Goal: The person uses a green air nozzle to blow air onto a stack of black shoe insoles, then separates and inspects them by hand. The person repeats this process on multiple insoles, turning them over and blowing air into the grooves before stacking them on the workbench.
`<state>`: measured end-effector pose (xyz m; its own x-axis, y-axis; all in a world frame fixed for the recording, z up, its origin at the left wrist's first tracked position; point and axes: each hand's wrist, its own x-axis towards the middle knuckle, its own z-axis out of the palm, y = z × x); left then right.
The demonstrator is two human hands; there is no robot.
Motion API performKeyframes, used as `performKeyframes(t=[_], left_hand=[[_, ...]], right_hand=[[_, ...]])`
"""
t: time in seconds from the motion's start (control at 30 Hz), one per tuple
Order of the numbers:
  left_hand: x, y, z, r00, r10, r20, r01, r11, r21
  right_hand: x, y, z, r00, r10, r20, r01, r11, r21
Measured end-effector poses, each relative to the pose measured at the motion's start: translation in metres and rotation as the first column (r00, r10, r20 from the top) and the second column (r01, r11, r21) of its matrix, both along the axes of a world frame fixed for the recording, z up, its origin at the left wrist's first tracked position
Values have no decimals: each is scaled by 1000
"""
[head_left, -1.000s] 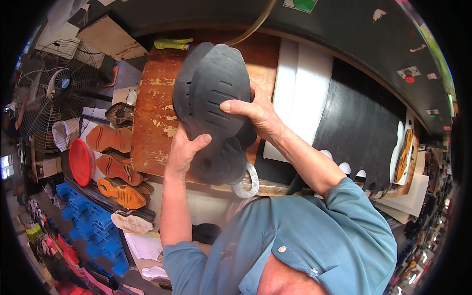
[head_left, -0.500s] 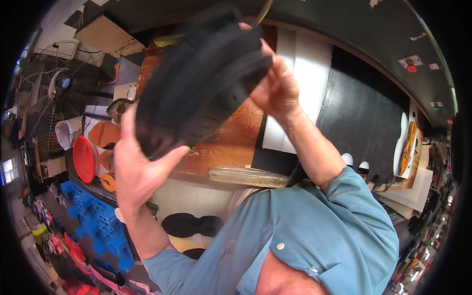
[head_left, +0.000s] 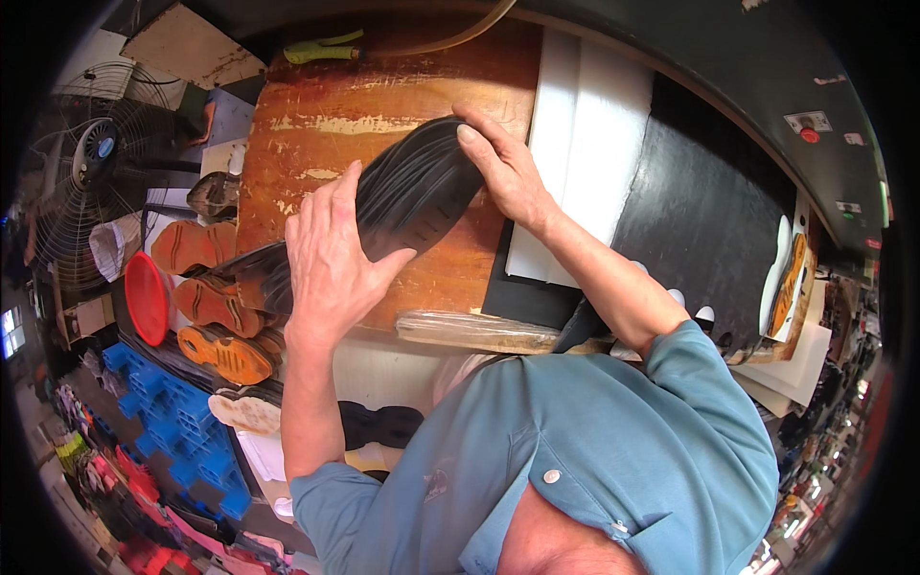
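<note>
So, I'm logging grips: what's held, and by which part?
A stack of black soles: the right hand grips its far end; the open left hand covers its middle, contact unclear.

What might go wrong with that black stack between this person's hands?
The black sole-shaped sheets look loosely layered, so some might slide out of line, especially as the left hand has its thumb spread wide. The right hand is at the far end and could lose a sheet. The stack's lower end appears near the reddish soles and might knock them.
</note>
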<state>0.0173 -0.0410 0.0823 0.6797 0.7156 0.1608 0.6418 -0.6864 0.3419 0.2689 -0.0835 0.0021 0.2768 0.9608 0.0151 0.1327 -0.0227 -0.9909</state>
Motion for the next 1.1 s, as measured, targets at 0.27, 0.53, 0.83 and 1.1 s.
performKeyframes(t=[0.27,0.53,0.83,1.1], left_hand=[[6,-15,-8,999,19,34,-20,1000,7],[11,-24,-17,999,17,28,-19,998,64],[-12,-36,7,997,-24,-67,29,996,80],[-56,-30,37,998,35,-57,-24,982,187]], right_hand=[[7,-5,15,959,44,278,-31,998,-51],[-9,-6,17,734,334,592,-442,896,42],[-14,10,35,615,447,649,-632,772,67],[-12,1,27,662,383,644,-612,773,169]])
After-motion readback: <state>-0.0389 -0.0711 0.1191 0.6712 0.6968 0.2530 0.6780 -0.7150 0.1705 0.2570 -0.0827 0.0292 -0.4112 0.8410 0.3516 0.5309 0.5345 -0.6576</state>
